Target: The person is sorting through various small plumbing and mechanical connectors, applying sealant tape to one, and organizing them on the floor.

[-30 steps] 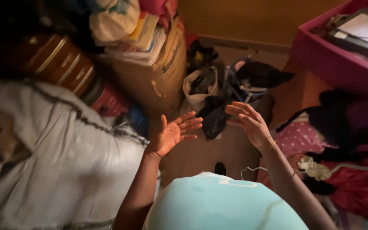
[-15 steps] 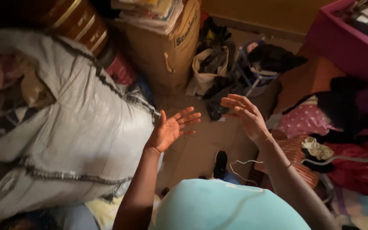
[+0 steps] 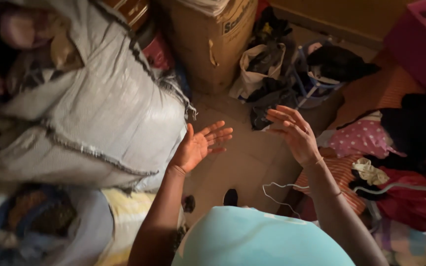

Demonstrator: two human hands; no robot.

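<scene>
Both hands were empty and spread wide. The left hand (image 3: 199,146) was turned palm up with the fingers fanned, just beside the frayed edge of a big grey woven sack (image 3: 89,113) that bulged at the left. The right hand (image 3: 293,133) hovered opposite it, fingers loosely splayed and bent a little, gripping nothing, above the bare strip of floor (image 3: 237,162) between the two.

Nearest to the right hand, a little farther off, lay a dark heap of clothes and bags (image 3: 277,74), and behind that a cardboard box (image 3: 208,44) stood against the far side. To the right sat a pink spotted cloth (image 3: 358,138), an orange striped cloth (image 3: 336,172), a red garment (image 3: 410,202) and, in the far right corner, a pink bin (image 3: 415,44). A thin white cord (image 3: 277,194) trailed across the floor near the person's light blue shirt (image 3: 252,241).

The risk, as I judge it, lay in the crowding: the sack leaned close to the left hand and could slump into the open strip if nudged, and the loose cord near the body could snag a wrist or foot. The dim light and motion blur at the near left would make small items easy to miss
</scene>
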